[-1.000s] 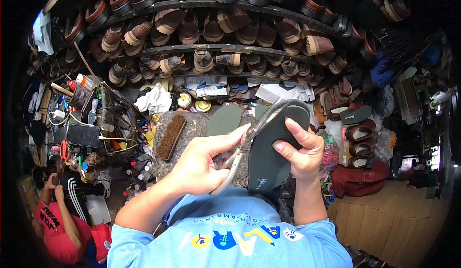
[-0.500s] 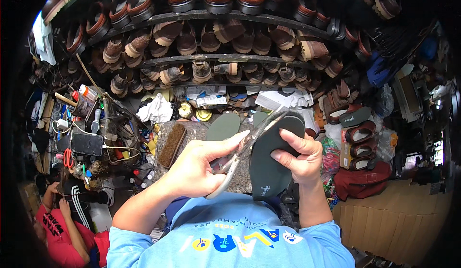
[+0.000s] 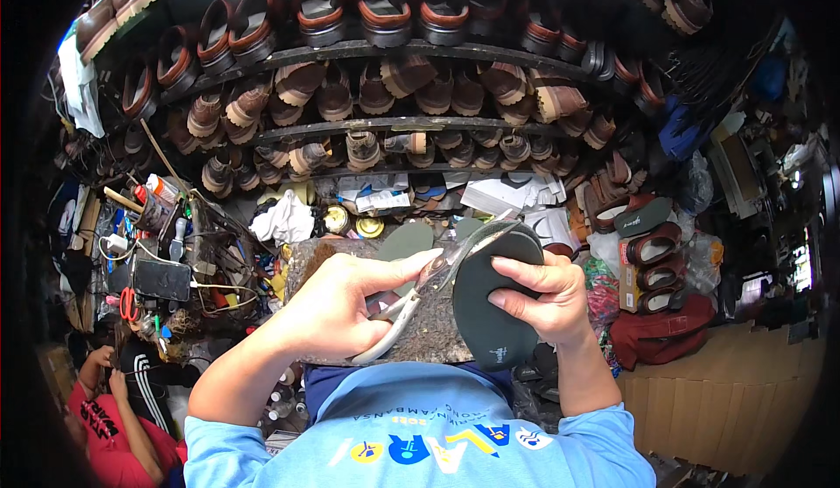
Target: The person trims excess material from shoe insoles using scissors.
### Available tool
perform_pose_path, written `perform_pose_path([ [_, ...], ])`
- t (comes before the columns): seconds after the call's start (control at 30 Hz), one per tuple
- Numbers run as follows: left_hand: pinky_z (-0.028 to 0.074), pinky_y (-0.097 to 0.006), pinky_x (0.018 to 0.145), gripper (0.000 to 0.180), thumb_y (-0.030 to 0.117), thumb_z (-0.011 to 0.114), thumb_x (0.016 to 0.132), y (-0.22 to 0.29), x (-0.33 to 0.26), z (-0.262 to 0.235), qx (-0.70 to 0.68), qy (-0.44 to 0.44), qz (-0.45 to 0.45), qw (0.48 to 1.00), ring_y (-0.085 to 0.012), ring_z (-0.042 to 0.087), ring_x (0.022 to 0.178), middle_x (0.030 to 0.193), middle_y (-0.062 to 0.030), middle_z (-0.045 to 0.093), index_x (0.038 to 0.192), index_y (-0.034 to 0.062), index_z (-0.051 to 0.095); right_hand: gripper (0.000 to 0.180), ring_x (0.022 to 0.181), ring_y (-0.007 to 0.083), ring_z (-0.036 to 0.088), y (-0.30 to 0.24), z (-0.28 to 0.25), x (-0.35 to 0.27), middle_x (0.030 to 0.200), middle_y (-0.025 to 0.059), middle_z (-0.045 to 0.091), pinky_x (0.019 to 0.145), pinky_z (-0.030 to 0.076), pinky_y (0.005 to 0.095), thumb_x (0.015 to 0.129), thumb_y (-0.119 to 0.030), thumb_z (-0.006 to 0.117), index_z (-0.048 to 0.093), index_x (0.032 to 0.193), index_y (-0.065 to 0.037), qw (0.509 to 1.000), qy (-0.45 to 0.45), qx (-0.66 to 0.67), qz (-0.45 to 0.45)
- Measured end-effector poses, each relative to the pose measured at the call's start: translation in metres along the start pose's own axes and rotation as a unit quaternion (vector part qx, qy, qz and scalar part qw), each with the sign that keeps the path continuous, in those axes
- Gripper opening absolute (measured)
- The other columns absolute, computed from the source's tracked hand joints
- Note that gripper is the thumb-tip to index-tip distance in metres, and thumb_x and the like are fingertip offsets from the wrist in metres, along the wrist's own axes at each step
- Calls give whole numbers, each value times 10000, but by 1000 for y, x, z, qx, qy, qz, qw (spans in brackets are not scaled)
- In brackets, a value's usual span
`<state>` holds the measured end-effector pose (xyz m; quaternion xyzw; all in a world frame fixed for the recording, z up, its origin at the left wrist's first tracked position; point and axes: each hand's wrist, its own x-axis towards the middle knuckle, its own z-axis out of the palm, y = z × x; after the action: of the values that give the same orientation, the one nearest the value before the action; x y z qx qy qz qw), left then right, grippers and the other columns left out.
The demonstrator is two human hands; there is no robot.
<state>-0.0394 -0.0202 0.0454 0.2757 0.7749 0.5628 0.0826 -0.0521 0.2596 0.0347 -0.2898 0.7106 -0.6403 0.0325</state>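
Observation:
My left hand is closed around a pair of large scissors with pale grey handles. Their blades point away from me and lie along the left edge of a dark green insole. A narrow strip stands off that edge, beside the blades. Pinched between thumb and fingers, the insole's right side is in my right hand. Another green insole lies on the worn work block beyond the scissors. Part of the blades is hidden behind my left fingers and the insole.
Shelves of brown shoes curve across the back. On the left stand a phone, red-handled scissors and tools. Shoes and a dark red bag sit right, above cardboard. A person in red works at lower left.
The view has tilted, so the shelves sit lower. My left hand now covers most of the brush on the block. The insole has turned slightly; both grips are kept.

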Motion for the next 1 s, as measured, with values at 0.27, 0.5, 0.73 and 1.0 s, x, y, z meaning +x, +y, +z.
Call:
perform_pose_path([
  [0.27,505,-305,896,676,61,677,733,5,5,-15,22,-60,-24,998,-227,701,1031,1149,-199,690,1396,81,542,414,1084,244,666,-8,-4,5,1170,170,693,940,504,323,772,68,742,706,1177,-12,999,-32,-34,-5],
  [0.5,503,-296,885,680,84,683,731,7,7,-24,43,-107,-88,989,-186,697,1016,1179,-187,688,1397,103,547,404,1067,249,672,-10,-8,6,1148,167,703,935,496,319,770,52,740,709,1168,-9,998,-58,-35,15],
  [0.73,498,-291,894,649,120,684,744,4,5,-21,9,-92,-38,995,-178,689,1045,1243,-173,668,1381,95,559,398,1053,241,676,-2,-8,7,1131,156,708,920,502,312,774,53,736,713,1165,-16,996,-81,-41,1],
  [1.0,504,-267,825,517,97,677,857,8,4,-24,22,-110,-59,992,-92,653,903,1043,-161,730,1358,29,570,408,1047,223,682,-3,-8,8,1158,142,704,920,510,309,769,73,720,716,1164,-28,993,-113,-23,26],
])
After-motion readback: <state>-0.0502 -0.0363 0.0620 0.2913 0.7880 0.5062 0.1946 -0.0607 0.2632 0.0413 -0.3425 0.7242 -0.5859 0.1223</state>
